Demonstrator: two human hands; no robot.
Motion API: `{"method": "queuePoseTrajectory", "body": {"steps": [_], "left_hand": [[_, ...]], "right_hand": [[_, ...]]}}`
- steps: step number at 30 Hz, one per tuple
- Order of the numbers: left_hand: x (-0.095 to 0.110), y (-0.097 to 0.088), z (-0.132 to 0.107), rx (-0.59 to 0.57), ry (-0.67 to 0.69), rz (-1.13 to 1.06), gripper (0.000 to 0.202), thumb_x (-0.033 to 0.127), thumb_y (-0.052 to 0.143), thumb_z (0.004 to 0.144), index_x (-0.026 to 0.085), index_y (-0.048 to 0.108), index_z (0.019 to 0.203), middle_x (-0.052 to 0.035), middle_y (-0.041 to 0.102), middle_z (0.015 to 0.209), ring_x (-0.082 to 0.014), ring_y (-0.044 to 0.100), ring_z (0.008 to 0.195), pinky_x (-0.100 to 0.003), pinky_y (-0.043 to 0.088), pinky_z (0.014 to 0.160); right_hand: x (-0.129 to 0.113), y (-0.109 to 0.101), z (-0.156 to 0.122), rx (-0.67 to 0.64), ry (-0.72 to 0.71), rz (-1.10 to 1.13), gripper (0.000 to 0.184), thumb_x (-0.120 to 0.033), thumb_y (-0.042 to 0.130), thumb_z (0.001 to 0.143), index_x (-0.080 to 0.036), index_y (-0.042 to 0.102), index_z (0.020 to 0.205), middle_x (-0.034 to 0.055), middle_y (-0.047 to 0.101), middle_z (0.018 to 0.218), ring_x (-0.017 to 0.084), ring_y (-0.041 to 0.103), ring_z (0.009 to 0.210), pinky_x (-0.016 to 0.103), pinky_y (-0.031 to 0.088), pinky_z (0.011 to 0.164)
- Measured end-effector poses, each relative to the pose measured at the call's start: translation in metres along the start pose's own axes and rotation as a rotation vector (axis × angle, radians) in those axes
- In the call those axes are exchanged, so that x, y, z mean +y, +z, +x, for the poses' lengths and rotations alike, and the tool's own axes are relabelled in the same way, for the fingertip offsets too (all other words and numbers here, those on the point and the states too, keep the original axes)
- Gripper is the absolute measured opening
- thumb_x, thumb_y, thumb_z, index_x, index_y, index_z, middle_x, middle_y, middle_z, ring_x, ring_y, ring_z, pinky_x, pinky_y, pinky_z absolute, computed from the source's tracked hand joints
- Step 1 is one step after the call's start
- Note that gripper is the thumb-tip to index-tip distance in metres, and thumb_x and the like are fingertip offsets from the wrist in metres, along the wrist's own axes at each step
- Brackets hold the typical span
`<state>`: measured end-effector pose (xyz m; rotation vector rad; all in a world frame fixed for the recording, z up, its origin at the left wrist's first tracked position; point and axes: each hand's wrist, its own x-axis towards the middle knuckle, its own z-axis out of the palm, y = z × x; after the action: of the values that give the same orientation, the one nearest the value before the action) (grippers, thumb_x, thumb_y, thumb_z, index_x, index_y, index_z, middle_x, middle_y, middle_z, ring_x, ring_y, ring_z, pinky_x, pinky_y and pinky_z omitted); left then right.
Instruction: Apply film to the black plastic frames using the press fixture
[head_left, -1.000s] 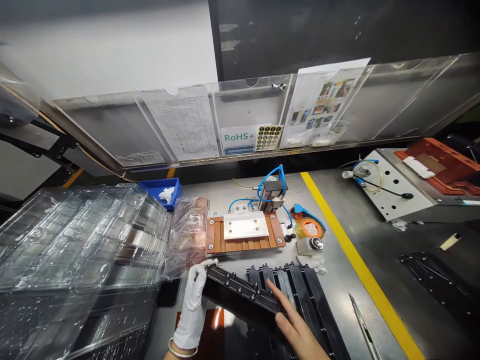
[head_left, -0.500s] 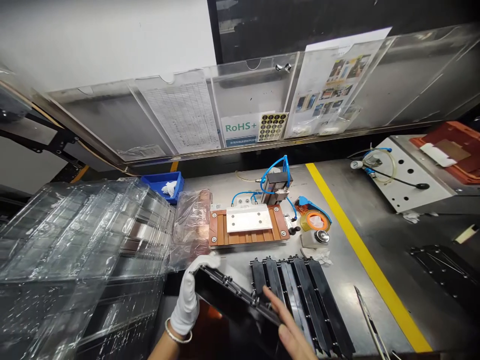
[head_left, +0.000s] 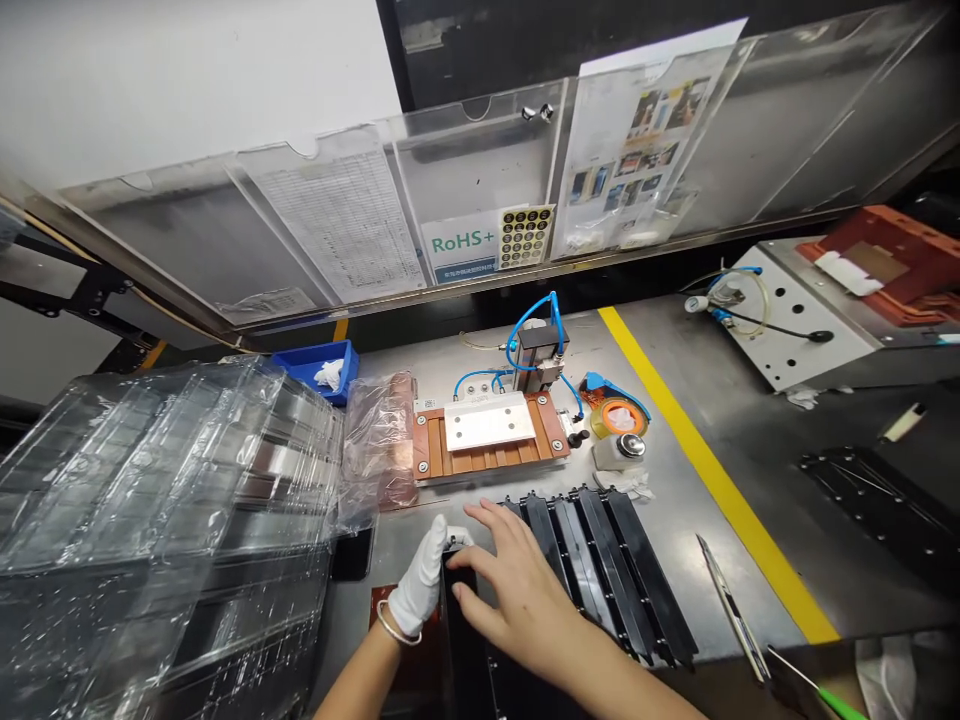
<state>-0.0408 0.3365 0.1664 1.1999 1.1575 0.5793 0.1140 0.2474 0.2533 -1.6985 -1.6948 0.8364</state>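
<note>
My left hand (head_left: 422,590) wears a white glove and a bracelet at the wrist. It grips the upper end of a long black panel (head_left: 466,650), which points toward me at the bottom of the view. Bare and with fingers spread, my right hand (head_left: 517,595) hovers over the panel's upper end, close to the gloved fingers; whether it touches is hard to see. Several black strips with small studs along their edges (head_left: 634,570) lie side by side to the right, partly hidden by my right hand.
A copper-coloured fixture (head_left: 487,445) with a white plate and blue air hoses stands ahead. Clear plastic trays (head_left: 187,520) are stacked at left, beside a blue bin (head_left: 319,365). Tweezers (head_left: 731,605), a tape roll (head_left: 621,415) and a pump bottle (head_left: 619,452) lie right.
The black panel has turned from a slanted pose to point toward me. My right hand has left its lower edge and moved up to its far end, fingers spreading. The view has shifted.
</note>
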Motion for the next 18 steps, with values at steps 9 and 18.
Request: {"method": "queuePoseTrajectory", "body": {"steps": [9, 18], "left_hand": [[-0.005, -0.012, -0.002, -0.033, -0.009, 0.059, 0.044, 0.065, 0.072, 0.058, 0.026, 0.071, 0.078, -0.0098, 0.078, 0.099, -0.0348, 0.066, 0.108, -0.052, 0.033, 0.118], [-0.002, -0.011, -0.004, -0.077, -0.045, 0.062, 0.032, 0.055, 0.066, 0.071, 0.025, 0.072, 0.082, -0.009, 0.077, 0.091, -0.0325, 0.065, 0.11, -0.051, 0.038, 0.114]], "right_hand": [[-0.001, 0.002, 0.002, 0.005, -0.016, 0.059, 0.025, -0.016, 0.064, 0.079, -0.024, 0.069, 0.102, 0.0134, 0.046, 0.149, 0.033, 0.034, 0.143, 0.061, 0.03, 0.116], [-0.002, 0.0, 0.001, 0.005, -0.04, 0.005, 0.028, -0.016, 0.066, 0.077, -0.025, 0.067, 0.104, 0.0126, 0.044, 0.153, 0.033, 0.031, 0.146, 0.064, 0.022, 0.118]]}}
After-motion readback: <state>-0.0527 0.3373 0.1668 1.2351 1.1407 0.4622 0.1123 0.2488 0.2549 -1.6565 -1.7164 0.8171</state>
